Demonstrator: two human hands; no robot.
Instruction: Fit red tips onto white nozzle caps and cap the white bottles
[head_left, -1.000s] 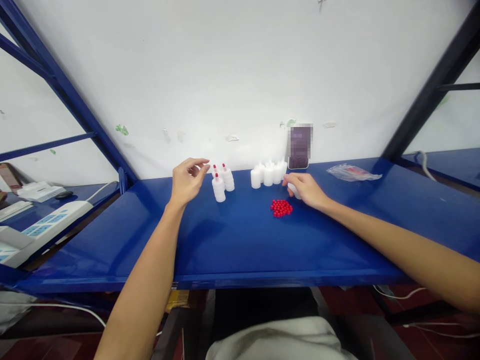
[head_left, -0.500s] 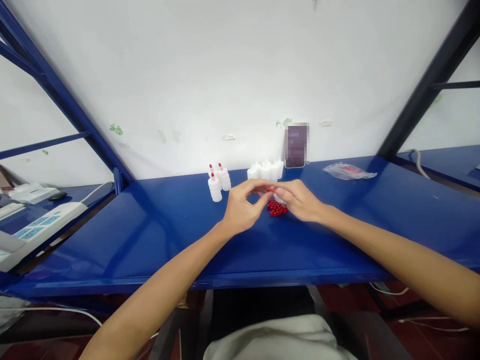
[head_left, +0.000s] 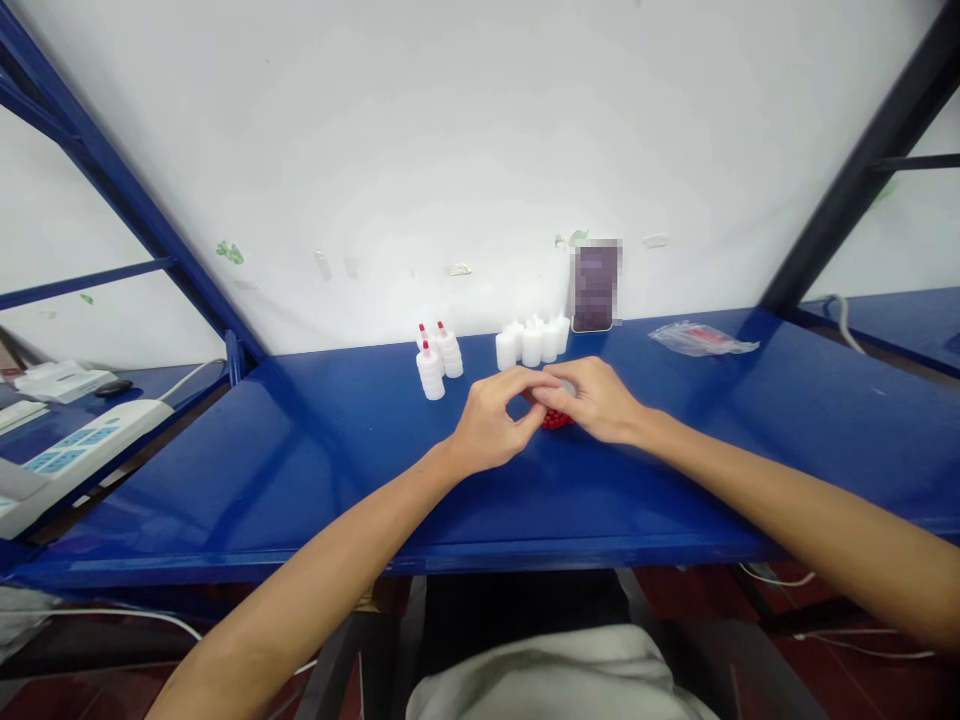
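Observation:
My right hand is closed around a small white bottle, of which only a pale rounded part shows between the fingers. My left hand meets it at the fingertips, thumb and fingers curved into a pinch; whatever sits in that pinch is hidden. Under the joined hands lies a pile of small red caps, partly covered. Behind them stands a group of white bottles without red tips. To the left, 3 white bottles stand upright with red caps on their nozzles.
A blurred-out phone leans on the wall at the back. A clear plastic bag with something red inside lies on the right of the blue table. Blue posts frame both sides, and a power strip sits at far left.
Both hands have turned and drawn closer at the fingertips. The red bit seen between them earlier is now hidden, and more of the red pile is covered.

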